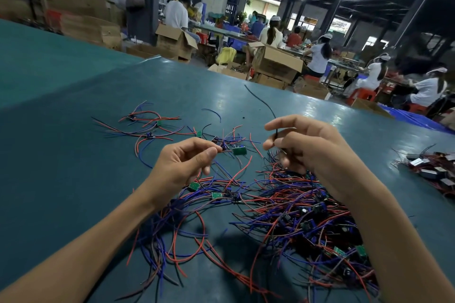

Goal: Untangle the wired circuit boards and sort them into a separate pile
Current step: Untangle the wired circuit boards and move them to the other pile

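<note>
Two hands pinching: L hand (187,162) red wire (225,151) off green board (238,150), R hand (307,147) black wire (266,103), lower end hidden.

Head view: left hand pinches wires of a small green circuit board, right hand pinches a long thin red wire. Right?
Wrong colour: the long thin wire pinched by the right hand is black, not red, per the head view. The left hand does pinch wires of the small green circuit board.
</note>
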The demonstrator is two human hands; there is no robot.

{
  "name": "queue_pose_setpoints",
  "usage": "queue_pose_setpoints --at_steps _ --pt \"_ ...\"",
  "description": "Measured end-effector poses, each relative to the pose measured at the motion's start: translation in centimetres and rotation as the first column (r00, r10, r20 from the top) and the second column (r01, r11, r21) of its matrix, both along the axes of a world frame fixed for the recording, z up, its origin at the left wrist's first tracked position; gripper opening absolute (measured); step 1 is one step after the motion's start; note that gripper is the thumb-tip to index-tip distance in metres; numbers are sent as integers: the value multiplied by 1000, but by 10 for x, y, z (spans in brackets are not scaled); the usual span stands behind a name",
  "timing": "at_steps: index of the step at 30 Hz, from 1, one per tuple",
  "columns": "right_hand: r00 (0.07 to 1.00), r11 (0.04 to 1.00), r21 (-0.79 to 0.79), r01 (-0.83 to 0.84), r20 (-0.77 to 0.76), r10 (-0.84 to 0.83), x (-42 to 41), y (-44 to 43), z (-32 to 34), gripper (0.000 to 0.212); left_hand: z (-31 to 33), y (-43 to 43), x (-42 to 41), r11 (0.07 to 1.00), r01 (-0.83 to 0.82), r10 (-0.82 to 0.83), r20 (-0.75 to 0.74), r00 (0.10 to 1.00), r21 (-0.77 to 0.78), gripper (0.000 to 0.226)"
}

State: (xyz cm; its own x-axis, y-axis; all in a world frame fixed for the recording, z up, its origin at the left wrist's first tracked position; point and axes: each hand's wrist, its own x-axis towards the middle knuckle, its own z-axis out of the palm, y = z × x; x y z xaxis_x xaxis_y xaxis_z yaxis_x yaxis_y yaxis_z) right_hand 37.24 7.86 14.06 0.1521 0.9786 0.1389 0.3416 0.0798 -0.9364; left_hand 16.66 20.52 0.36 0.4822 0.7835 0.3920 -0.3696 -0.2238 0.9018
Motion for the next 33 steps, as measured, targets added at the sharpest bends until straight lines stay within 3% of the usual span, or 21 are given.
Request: queue_pose_setpoints --at_steps 3,6,13,18,21,24,29,33 --pt "999 999 23 46 -17 -45 8 -1 5 25 -1 5 -2 999 -46 46 -9 999 -2 23" --pt "996 998 15 61 67 -62 10 0 7 22 -2 10 -5 998 -61 61 -13 998 6 25" --pt "981 992 72 101 158 -111 18 2 -3 21 -6 17 -7 994 26 -22 42 999 -103 32" --pt "991 992 32 122 47 -123 25 0 -7 18 -7 24 -11 962 143 -98 193 976 -234 26" --pt "991 992 13 123 -52 -122 31 -1 -3 20 -10 27 -12 949 158 -103 206 973 -274 26" --pt "991 994 3 109 -74 -109 41 2 12 22 -14 31 -12 956 110 -71 150 986 -273 28" --pt "995 995 -27 98 19 -97 74 14 55 25 -30 39 -9 956 -134 109 -107 988 -260 19" --pt "976 983 -27 181 129 -177 103 27 80 29 -38 40 -4 958 -194 152 -197 968 -213 19"
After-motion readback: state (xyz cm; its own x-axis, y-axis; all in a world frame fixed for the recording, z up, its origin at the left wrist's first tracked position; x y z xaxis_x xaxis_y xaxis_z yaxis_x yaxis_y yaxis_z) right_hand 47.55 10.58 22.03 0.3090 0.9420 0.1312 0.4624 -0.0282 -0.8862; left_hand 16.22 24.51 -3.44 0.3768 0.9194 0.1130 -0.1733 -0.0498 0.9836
